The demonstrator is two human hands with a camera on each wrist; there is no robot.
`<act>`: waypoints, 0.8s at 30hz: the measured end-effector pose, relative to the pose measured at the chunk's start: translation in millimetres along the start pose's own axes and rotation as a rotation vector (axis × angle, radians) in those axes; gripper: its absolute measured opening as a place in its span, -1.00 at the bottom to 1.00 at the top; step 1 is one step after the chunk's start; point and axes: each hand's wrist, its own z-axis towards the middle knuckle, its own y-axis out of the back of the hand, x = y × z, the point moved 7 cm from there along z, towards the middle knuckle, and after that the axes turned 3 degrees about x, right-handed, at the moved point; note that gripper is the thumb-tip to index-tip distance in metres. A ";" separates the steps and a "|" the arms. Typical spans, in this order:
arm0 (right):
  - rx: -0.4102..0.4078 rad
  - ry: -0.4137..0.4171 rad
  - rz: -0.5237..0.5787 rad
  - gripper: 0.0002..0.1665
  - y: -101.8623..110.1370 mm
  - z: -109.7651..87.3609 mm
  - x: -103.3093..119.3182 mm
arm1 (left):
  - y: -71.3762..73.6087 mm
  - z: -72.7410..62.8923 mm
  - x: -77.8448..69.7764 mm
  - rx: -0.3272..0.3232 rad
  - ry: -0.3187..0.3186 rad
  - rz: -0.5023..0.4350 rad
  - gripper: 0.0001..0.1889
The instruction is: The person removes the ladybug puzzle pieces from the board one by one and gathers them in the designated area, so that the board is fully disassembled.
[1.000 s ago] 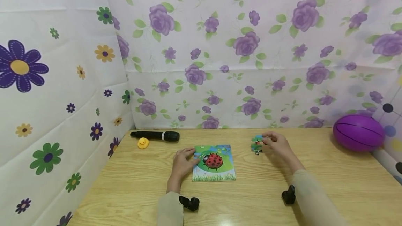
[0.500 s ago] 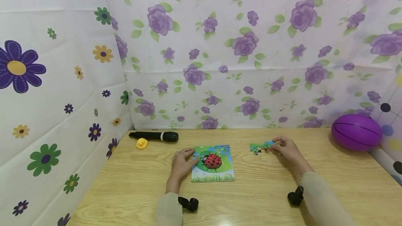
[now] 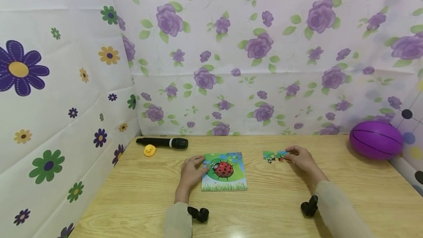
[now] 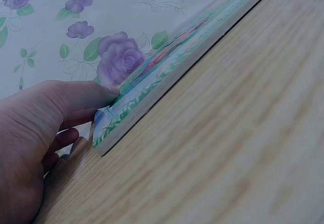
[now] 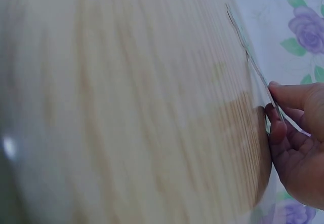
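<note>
A square ladybug jigsaw puzzle [image 3: 228, 183] lies on the table, mid-view in the head view. My left hand [image 3: 190, 173] holds its left edge, the thumb on the top face and the fingers curled at the side, as the left wrist view shows. Off to the right, my right hand [image 3: 302, 159] pinches a small blue, green and red puzzle piece [image 3: 282, 154] by its right end. In the right wrist view that piece shows edge-on as a thin strip. Just left of it lies a green puzzle piece [image 3: 268, 155]; whether the two interlock I cannot tell.
A black microphone [image 3: 162, 142] and a yellow rubber duck [image 3: 149, 150] lie at the table's back left. At the back right sits a purple ball [image 3: 376, 140]. Flowered cloth [image 3: 231, 54] hangs behind and beside the wooden table [image 3: 251, 212].
My right hand has drawn back a little to the right with the piece, uncovering the green piece. Over the last half second the held piece has lowered slightly. My left hand stays put.
</note>
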 end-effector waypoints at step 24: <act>-0.017 0.036 -0.044 -0.60 -3.3 1.9 1.2 | -0.2 -0.1 -1.6 -0.004 -0.023 0.033 -0.49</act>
